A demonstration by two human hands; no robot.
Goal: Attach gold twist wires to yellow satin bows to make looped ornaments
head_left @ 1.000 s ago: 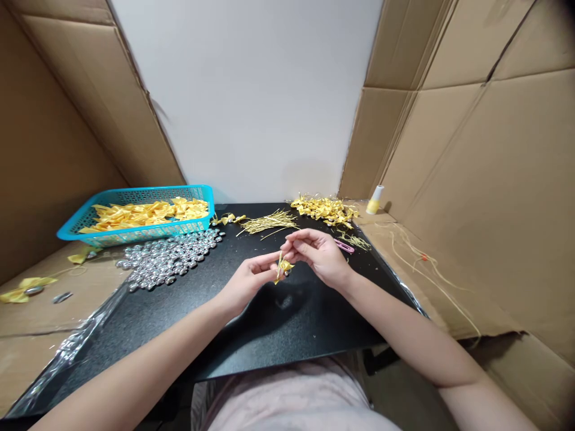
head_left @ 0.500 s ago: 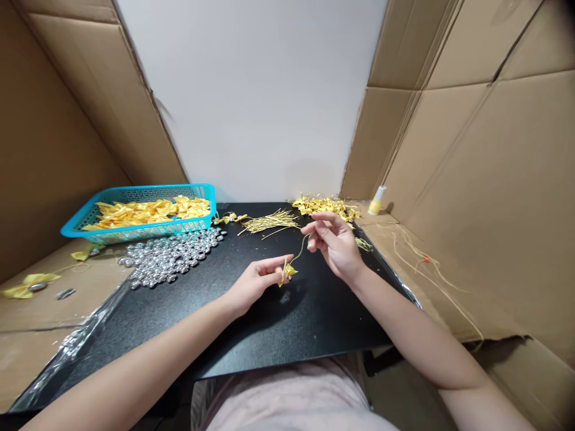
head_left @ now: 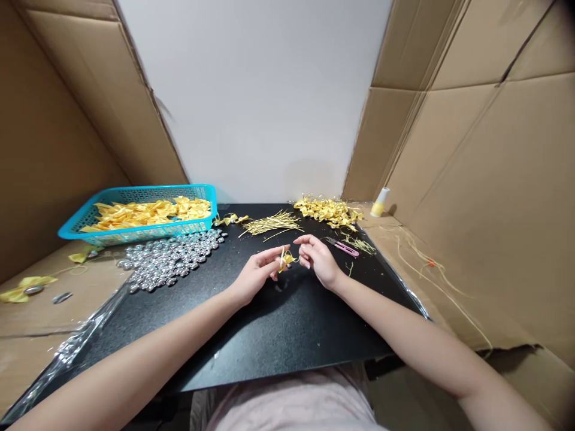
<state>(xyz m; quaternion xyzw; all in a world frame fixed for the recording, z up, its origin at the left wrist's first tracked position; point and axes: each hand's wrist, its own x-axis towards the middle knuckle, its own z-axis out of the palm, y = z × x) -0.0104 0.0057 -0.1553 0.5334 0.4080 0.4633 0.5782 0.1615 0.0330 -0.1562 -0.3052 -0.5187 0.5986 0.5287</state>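
My left hand (head_left: 254,277) pinches a small yellow ribbon bow (head_left: 284,260) between thumb and fingertips, just above the black table (head_left: 269,335). Close beside it on the right, my right hand (head_left: 318,258) has its fingertips closed on a thin gold thread that runs to the bow. The two hands almost touch over the middle of the table.
A teal basket (head_left: 135,194) of yellow ribbon pieces stands at the back left, with a heap of silver beads (head_left: 168,257) in front of it. Gold wire pieces (head_left: 269,223), a pile of finished bows (head_left: 327,209), pink snips (head_left: 344,246) and a thread spool (head_left: 380,202) lie behind. Cardboard walls enclose both sides.
My right hand, which had drawn the thread up and away to the right, has come back down to the bow. The left hand has kept its hold and risen slightly.
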